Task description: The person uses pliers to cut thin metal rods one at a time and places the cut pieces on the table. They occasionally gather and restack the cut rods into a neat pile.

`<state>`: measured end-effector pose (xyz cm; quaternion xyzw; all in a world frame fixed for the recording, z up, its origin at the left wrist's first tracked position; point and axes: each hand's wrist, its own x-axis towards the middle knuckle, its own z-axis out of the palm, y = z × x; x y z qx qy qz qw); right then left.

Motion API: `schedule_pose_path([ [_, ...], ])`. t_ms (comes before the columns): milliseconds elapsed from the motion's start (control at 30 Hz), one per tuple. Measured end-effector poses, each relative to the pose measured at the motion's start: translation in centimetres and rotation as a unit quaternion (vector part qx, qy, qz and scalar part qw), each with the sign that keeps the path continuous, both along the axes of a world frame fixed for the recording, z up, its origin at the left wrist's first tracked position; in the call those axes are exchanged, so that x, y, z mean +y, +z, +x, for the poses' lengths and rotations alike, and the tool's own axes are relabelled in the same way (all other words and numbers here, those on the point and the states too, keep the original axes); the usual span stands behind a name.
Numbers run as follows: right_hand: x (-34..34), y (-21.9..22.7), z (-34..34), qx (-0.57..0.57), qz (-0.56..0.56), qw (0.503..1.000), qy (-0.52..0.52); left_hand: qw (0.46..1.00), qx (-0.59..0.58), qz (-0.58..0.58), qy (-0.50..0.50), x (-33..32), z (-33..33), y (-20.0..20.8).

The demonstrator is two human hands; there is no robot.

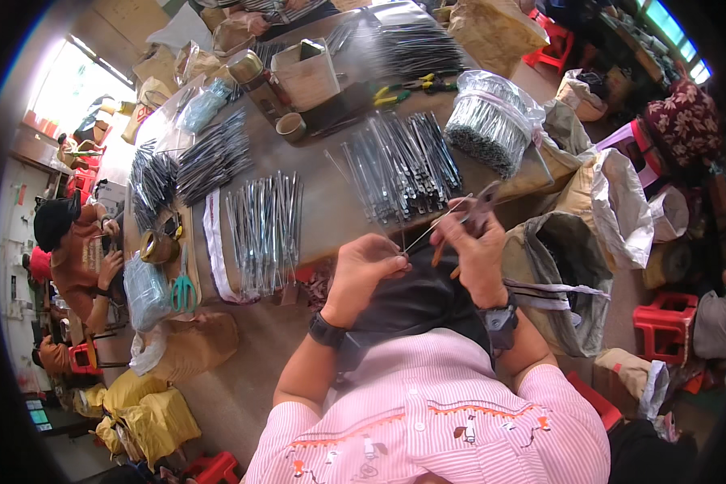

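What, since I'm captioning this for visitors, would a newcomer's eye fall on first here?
Probably the big silvery bundle wrapped in clear plastic at the right of the table, beside a spread of metal strips. Next, likely the pink striped shirt at the bottom of the picture. Just above it are the hands: the right hand holds pliers, and the left hand pinches a thin strip.

A thin, silvery metal strip [424,232] is extending diagonally between the left hand [365,268] and the right hand [477,256], while metal pliers [482,208] with orange handles are lying in the right hand, head tilting upward and rightward.
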<state>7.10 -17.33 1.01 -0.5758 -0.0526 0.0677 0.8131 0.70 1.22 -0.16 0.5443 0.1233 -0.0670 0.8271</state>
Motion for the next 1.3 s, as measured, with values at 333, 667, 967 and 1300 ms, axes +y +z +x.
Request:
schedule_pose_path([
  [333, -1.9, -1.2, 1.1, 0.098, 0.009, 0.991, 0.087, 0.988, -0.009, 0.031, -0.149, -1.4, -0.9, 0.5],
  [667, -2.2, -2.3, 1.5, 0.13, 0.012, 0.982, 0.133, 0.983, 0.001, -0.061, -0.174, -2.0, -1.0, 2.1],
  [967, -1.2, -2.1, 0.6, 0.028, -0.099, 0.99, 0.094, 0.961, 0.144, -0.221, -0.082, -1.9, -0.3, 0.4],
  [1300, -2.8, -3.5, 0.8, 0.293, 0.178, 0.936, 0.075, 0.992, 0.062, -0.1, -0.037, -2.6, -0.2, -0.9],
])
